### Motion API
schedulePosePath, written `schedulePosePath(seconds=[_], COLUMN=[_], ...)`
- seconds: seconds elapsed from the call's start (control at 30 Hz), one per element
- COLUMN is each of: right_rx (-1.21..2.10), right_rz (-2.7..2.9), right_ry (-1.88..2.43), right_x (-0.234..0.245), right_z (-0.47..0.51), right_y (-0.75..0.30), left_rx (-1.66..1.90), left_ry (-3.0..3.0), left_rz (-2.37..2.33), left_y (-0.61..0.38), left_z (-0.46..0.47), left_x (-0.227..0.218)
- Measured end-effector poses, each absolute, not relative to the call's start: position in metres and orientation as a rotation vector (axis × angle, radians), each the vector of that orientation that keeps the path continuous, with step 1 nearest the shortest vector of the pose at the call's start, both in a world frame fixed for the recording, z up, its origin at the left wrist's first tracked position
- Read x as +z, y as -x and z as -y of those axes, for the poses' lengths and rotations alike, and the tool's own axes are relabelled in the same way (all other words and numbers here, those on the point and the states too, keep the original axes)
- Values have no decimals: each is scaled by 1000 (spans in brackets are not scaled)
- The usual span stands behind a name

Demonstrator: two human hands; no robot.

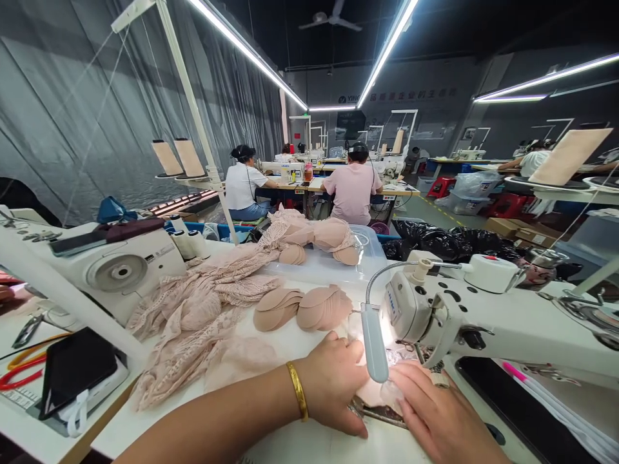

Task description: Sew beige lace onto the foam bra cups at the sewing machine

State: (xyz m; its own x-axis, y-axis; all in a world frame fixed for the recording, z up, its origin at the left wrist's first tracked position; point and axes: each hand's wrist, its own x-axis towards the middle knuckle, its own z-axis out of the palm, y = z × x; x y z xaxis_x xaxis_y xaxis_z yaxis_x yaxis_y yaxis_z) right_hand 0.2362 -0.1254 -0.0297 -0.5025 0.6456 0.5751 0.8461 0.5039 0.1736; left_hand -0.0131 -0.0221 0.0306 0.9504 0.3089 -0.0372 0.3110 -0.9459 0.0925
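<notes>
My left hand (333,380), a gold bangle on its wrist, lies knuckles up on a piece of pink fabric (374,392) under the head of a white sewing machine (464,316). Its fingers curl down onto the cloth. My right hand (435,412) presses flat on the same fabric from the right, fingers stretched toward the needle area. A small lamp on a gooseneck (374,341) shines on the spot and hides part of it. Two stacks of beige bra cups (302,308) sit just beyond my left hand.
A heap of pink lace (203,316) covers the table's left part. A clear plastic tub (329,264) bears more cups. Another white machine (116,267), a black phone (72,367) and scissors stand at the left. Two seated people work at machines farther back.
</notes>
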Motion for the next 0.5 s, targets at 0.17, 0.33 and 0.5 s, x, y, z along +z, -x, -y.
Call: schedulePosePath(seconds=[0.17, 0.33, 0.5], right_rx=[-614, -629, -843], right_rz=[2316, 2401, 2335], right_ry=[1323, 1163, 1413], right_x=[-36, -28, -42], right_z=[129, 128, 122], right_y=[-240, -230, -264], left_rx=[79, 115, 156], left_ry=[-3024, -2983, -3038], left_rz=[-459, -378, -363], left_y=[8, 9, 10], left_z=[29, 30, 26], left_x=[27, 30, 22])
